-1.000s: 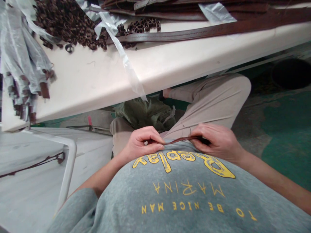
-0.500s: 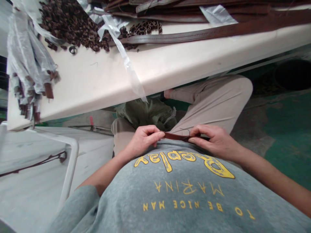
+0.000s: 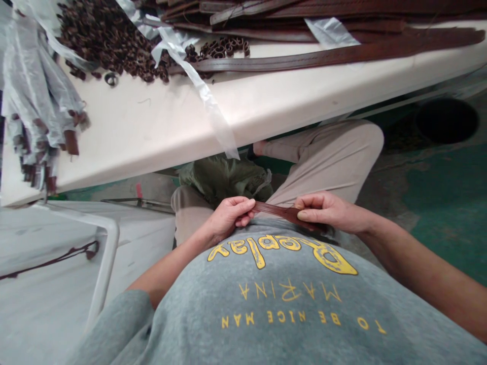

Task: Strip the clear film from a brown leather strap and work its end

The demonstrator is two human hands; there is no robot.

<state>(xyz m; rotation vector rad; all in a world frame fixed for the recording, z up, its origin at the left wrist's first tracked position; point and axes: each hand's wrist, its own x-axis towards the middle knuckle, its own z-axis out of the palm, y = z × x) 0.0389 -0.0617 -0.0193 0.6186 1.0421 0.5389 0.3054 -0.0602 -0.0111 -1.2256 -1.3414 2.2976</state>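
Pinching a brown leather strap [image 3: 279,212] at both ends: left hand [image 3: 230,217] and right hand [image 3: 330,212] are each closed on it, stretching it flat just above the lap, probably for inspection. Near the worktable's [image 3: 152,126] far edge lie long belts [image 3: 323,56] and leather loops [image 3: 102,35]; plastic-wrapped bundles [image 3: 34,101] hang off its left corner.

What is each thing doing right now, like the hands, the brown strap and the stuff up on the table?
Left hand: closed, pinching one end of the strap.
Right hand: closed, pinching the other end.
Short brown leather strap: held flat between both hands, above the lap.
Long brown leather belts: lying flat on the white table.
Small brown leather loops: heaped loose.
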